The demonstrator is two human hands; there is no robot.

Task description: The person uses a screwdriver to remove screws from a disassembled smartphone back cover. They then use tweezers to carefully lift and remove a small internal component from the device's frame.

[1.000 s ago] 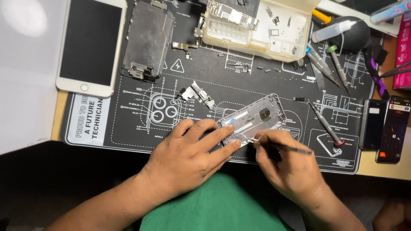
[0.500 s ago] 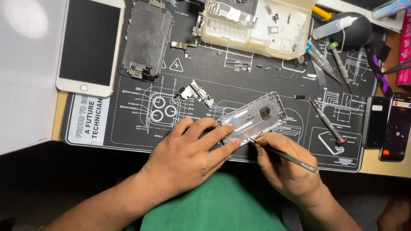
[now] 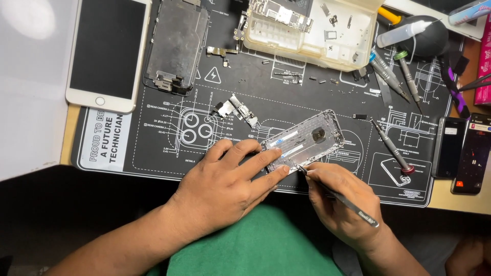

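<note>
Since the earlier frame I note the right hand [image 3: 340, 207] has shifted slightly: the tool's rear end now points to the lower right of the frame, and its tip has stayed at the housing's near edge. The left hand [image 3: 225, 181] has not moved.

Right-hand fingers are clenched in a pen grip around a slim metal tool [image 3: 337, 197], whose tip touches the lower edge of the phone housing [image 3: 307, 140]. The left hand lies flat, fingers extended rather than curled; its fingertips [image 3: 273, 153] press on the housing's left end, pinning it to the surface.

The housing lies open side up, tilted, at the centre of the frame, just above both hands.

It rests on a black work mat [image 3: 153, 153] printed with white diagrams. Small metal brackets [image 3: 235, 110] lie on the mat just upper left of the housing. A red-tipped screwdriver [image 3: 393, 148] lies to its right. A white phone [image 3: 108, 51] sits at the upper left, with a dark screen assembly [image 3: 176, 46] beside it. A translucent parts tray [image 3: 317, 28] occupies the top centre, with further drivers [image 3: 391, 76] and a black air blower [image 3: 429, 38] at the upper right. Two dark phones [image 3: 463, 151] lie at the right edge. Green cloth [image 3: 255, 245] shows at the bottom centre.
</note>
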